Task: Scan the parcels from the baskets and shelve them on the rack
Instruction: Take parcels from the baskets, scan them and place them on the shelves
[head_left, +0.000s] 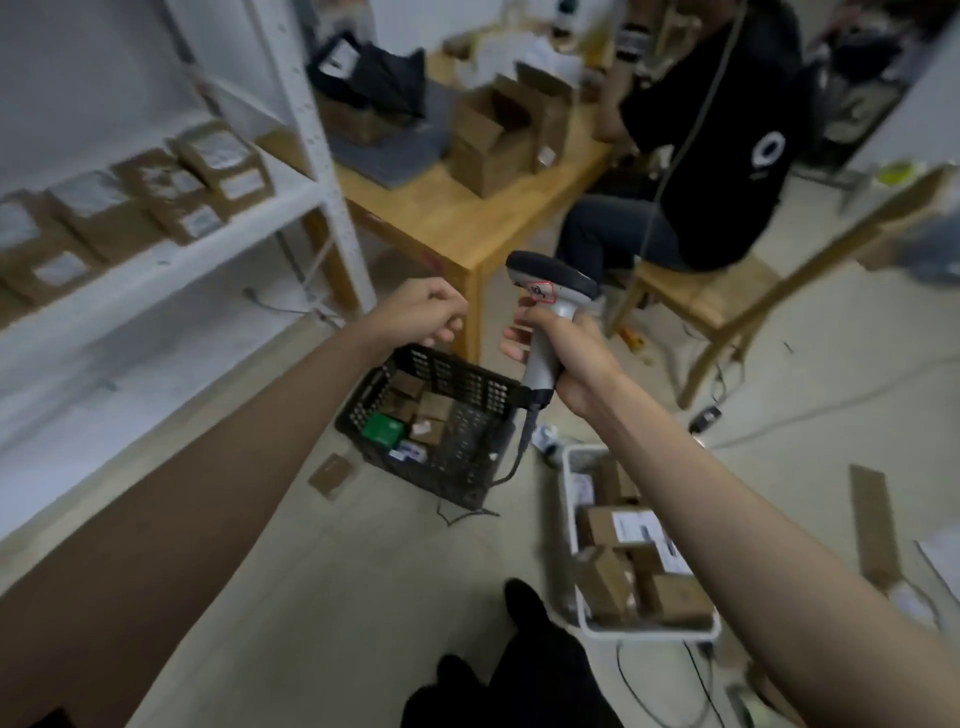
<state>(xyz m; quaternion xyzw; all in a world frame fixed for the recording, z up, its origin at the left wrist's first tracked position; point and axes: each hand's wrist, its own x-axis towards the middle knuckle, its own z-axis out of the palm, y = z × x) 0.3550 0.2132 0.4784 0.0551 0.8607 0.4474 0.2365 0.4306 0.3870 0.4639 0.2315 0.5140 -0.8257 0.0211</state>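
The right hand (566, 358) grips the grey scanner (545, 317) by its handle, long axis near upright, dark-topped head pointing left. The left hand (421, 312) is curled, holding nothing.

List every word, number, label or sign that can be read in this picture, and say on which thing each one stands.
No text can be read.
Parcels on the rack: white labels, too blurred.
Parcels in the white basket: a printed label, too small.
Scanner in the right hand: a red-edged sticker, unreadable.
Seated person's black top: a white ring logo, no readable letters.
Green box in the black basket: no readable print.
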